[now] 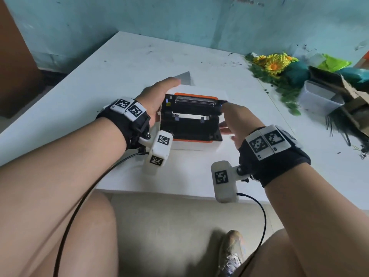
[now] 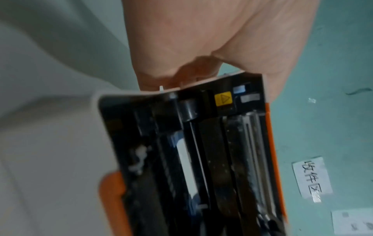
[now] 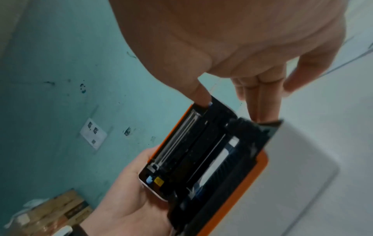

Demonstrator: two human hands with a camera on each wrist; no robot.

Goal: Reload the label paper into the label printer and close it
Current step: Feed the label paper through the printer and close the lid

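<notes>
The white label printer (image 1: 196,145) with orange trim stands mid-table, its lid (image 1: 195,100) raised and the black inside showing. A white strip of label paper (image 1: 191,116) lies across the feed slot. My left hand (image 1: 157,98) grips the left end of the lid, thumb in front and fingers behind. On the right, my right hand (image 1: 235,120) pinches the printer, thumb on the lid's right corner and straight fingers against the base's side. In the left wrist view my left hand (image 2: 201,39) holds the printer (image 2: 201,159). The right wrist view shows my right hand (image 3: 242,39) on the printer (image 3: 212,151).
A grey sheet (image 1: 184,76) lies just behind the printer. Artificial flowers (image 1: 273,64), a clear plastic tub (image 1: 319,98) and a cardboard box (image 1: 351,96) crowd the table's right side. The table's front edge (image 1: 159,191) runs close below my wrists.
</notes>
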